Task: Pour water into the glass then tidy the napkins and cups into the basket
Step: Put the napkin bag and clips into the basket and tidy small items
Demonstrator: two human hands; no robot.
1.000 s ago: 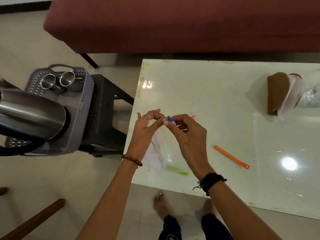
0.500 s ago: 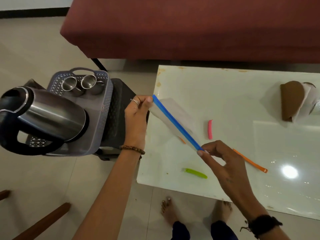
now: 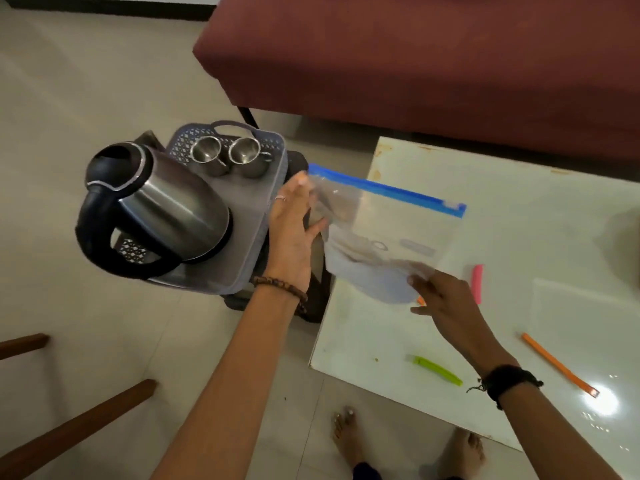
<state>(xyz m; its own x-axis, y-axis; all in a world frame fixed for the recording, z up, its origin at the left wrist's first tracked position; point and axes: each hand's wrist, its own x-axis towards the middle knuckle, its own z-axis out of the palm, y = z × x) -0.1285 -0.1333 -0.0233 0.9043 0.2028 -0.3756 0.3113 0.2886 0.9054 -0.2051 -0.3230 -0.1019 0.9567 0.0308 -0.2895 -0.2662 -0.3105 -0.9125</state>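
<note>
Holding a clear zip bag point(image 3: 388, 233) with a blue seal strip, we have it stretched between both hands over the tabletop's point(image 3: 519, 244) left edge. Our left hand point(image 3: 292, 233) pinches the upper left corner of the bag, fingers closed on the plastic; our right hand point(image 3: 446, 299) grips the lower edge, fingers clamped on it with the thumb underneath. The basket point(image 3: 273, 174) sits on a dark stool just beside that left edge, with two steel cups point(image 3: 228, 157) already standing at its far end and the kettle point(image 3: 156, 206) lying across its near part. No napkins or glass show clearly from here.

We judge this step to be moving the bag toward the basket. To do it well, we should keep the seal strip level so the limp plastic does not fold under itself, and lead with the left hand over the basket's right wall. The free floor between cups and kettle is narrow, so we aim there and avoid brushing the cups. The coloured clips point(image 3: 438, 370) near the tabletop's front edge remain to be gathered.
</note>
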